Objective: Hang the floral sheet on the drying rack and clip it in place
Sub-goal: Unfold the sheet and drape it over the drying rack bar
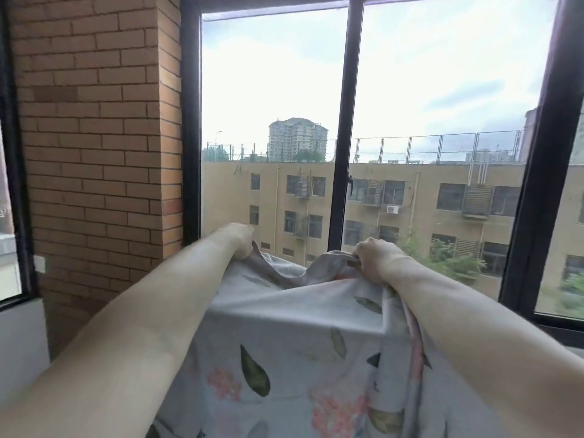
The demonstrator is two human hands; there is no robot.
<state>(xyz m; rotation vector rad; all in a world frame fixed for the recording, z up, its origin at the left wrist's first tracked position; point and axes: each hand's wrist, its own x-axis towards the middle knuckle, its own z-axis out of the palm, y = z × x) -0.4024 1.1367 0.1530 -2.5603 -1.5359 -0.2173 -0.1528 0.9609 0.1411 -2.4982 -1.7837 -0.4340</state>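
Before the window, both hands' fingers grip the floral sheet (294, 336), rack hidden beneath

Person, head view: left hand (241, 240) and right hand (376, 257) bare; both forearms uncovered, no sleeves, no jewellery visible.

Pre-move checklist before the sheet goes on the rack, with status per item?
1. Left hand grips the floral sheet: ok.
2. Right hand grips the sheet's bunched edge: ok.
3. Sheet spread flat between the hands: not ok, the top edge sags and folds.
4. Drying rack located: cannot tell, none in view; something under the sheet makes a straight ridge.
5. Clips within reach: cannot tell, none visible.
6. Space ahead: the window frame stands beyond the hands, gap cannot tell.
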